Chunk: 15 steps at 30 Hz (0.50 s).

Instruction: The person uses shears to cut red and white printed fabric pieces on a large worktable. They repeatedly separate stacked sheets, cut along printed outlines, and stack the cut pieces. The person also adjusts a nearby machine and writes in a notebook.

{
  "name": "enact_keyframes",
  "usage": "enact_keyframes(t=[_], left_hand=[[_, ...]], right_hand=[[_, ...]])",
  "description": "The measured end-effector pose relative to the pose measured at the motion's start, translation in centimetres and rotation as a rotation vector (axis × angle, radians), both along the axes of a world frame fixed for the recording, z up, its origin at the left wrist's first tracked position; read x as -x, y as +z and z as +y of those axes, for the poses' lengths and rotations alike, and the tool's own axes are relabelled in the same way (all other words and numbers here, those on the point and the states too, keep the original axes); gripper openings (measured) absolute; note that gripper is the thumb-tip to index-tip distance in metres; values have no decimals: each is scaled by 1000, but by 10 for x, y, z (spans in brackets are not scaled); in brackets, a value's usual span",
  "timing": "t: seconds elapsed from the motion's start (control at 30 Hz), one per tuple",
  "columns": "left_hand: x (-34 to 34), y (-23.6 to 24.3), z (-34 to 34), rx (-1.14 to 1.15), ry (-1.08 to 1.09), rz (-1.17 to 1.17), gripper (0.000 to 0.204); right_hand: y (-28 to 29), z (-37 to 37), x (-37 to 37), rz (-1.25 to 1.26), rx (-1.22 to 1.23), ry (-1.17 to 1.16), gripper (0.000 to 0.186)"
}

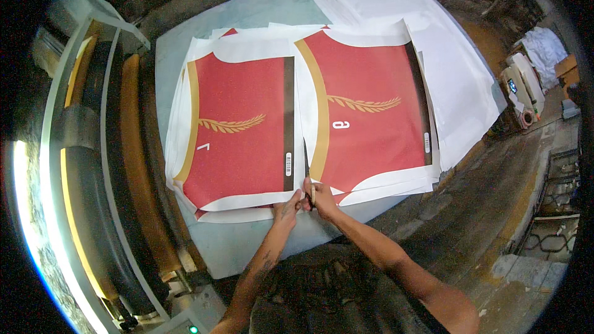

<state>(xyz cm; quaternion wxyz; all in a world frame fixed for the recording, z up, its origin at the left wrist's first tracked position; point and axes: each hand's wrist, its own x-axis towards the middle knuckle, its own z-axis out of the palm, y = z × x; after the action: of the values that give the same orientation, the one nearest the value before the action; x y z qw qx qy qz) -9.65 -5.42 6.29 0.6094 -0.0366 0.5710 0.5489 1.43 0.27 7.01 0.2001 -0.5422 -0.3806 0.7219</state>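
Observation:
My right hand is closed round a pair of scissors, whose dark blades point away from me along the white strip between two printed red panels. Close beside it, my left hand pinches the near edge of the printed sheet. The left panel and the right panel are shaped like garment pieces. Each is red with a gold curved band, a gold leafy sprig and a dark strip along its right side. More white-edged sheets lie stacked beneath them.
The stack rests on a pale table. White sheets cover its far right part. A roller machine with a bright light stands at the left. White cloth and a pale device are at the far right, beyond the floor.

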Motion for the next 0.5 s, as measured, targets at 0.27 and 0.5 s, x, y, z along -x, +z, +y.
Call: enact_keyframes(t=[0.27,0.5], left_hand=[[13,6,0,-43,61,-15,38],[13,16,-5,63,58,-24,28]], right_hand=[[-5,102,32,15,-128,20,60],[-15,197,69,7,-161,-45,61]])
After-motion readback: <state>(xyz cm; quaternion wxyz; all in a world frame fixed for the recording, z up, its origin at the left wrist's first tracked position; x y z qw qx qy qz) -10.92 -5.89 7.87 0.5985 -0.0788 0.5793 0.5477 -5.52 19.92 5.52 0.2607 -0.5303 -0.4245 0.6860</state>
